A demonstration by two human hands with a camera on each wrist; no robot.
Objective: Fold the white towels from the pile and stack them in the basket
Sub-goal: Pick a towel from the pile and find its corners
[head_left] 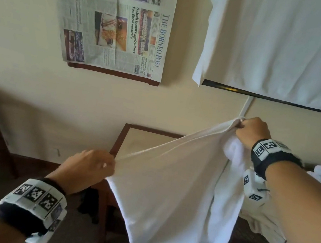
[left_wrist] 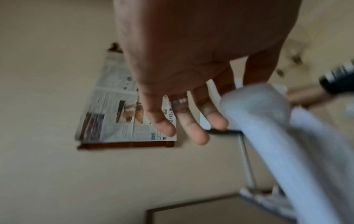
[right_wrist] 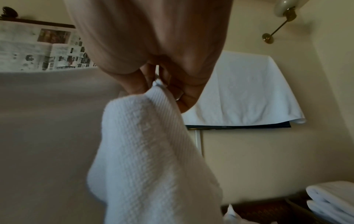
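Cream wall (head_left: 21, 34) fills most of my view, with a white cloth (head_left: 284, 46) draped over a dark-edged panel at the far right and a newspaper (head_left: 113, 18) hung over a wooden frame to its left. Lower down I see a dark wooden table (head_left: 123, 134) against the wall, behind what I am handling.

I hold one white towel (head_left: 168, 197) up in the air in front of that table — its top edge stretched taut between my hands, the rest hanging loose below. My right hand (head_left: 251, 130), higher and farther, is clenched on a bunched corner; the wrist view shows the fingers (right_wrist: 184, 97) pinching the hem. My left hand (head_left: 88, 168), lower and nearer, pinches the edge between thumb and forefinger, the other fingers (left_wrist: 199, 136) spread free.

I judge the terry cloth light, soft and floppy, not slippery — it will sag wherever it is unsupported, so corners and hem are the places to grip. Folded towels (right_wrist: 333, 201) sit at the lower right of the right wrist view; I cannot make out the basket clearly.
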